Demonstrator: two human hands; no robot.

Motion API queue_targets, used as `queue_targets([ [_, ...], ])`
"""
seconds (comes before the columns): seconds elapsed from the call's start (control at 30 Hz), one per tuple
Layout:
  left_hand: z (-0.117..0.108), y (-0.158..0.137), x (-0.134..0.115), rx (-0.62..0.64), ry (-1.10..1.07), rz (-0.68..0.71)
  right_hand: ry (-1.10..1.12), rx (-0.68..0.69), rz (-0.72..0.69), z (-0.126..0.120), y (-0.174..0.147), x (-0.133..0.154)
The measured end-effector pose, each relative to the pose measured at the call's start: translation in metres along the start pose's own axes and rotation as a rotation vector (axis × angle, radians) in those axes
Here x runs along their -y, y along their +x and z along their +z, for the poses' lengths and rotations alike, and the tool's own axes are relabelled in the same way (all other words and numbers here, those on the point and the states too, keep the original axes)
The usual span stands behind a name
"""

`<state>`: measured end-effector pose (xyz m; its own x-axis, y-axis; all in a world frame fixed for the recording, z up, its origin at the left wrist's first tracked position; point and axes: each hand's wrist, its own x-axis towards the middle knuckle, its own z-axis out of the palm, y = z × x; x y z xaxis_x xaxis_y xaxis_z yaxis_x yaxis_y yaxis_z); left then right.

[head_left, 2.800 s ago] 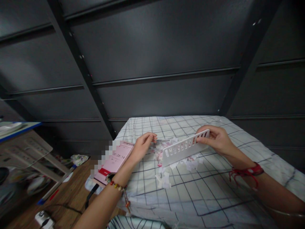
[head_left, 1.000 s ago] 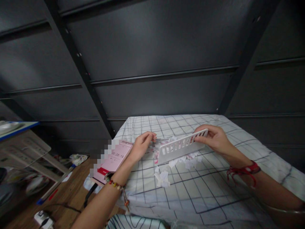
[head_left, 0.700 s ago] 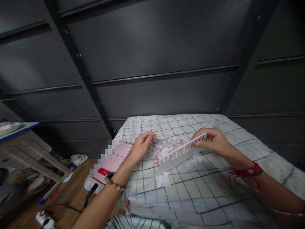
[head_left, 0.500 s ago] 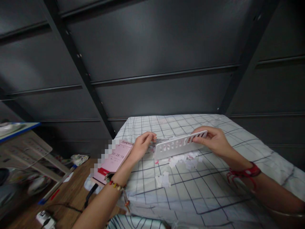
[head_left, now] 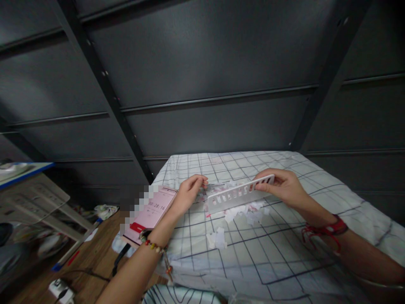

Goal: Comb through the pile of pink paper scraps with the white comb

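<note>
My right hand (head_left: 280, 184) grips the right end of a white slotted plastic panel (head_left: 236, 202), thumb on the near face. The panel stands tilted on its long edge over the checked cloth; whether it is part of a basket I cannot tell. White paper scraps (head_left: 249, 213) lie along its near side, some with pink marks, and more show through the slots and behind it. Left of the panel, my left hand (head_left: 191, 188) has its fingers curled together; what they hold, if anything, is hidden. Another small clump of paper scraps (head_left: 217, 238) lies closer to me.
A pink-screened phone (head_left: 153, 211) rests beside my left forearm, running a timer. The checked cloth (head_left: 284, 253) covers the surface, which ends against dark metal panels (head_left: 205, 126). At left are a blue-edged table (head_left: 31, 171) and a power strip (head_left: 61, 291) on the floor.
The panel's upper edge has dropped slightly, most at its left end, and more scraps show behind it. My left hand has stayed in place.
</note>
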<state>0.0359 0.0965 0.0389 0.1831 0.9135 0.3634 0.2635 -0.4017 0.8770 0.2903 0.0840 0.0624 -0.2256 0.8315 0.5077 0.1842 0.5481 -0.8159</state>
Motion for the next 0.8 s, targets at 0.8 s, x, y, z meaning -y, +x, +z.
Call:
queue_targets([
  [0.8, -0.0001, 0.0009, 0.0002, -0.003, 0.024, -0.010, 0.017, 0.022, -0.019, -0.0018, -0.0007, 0.0016],
])
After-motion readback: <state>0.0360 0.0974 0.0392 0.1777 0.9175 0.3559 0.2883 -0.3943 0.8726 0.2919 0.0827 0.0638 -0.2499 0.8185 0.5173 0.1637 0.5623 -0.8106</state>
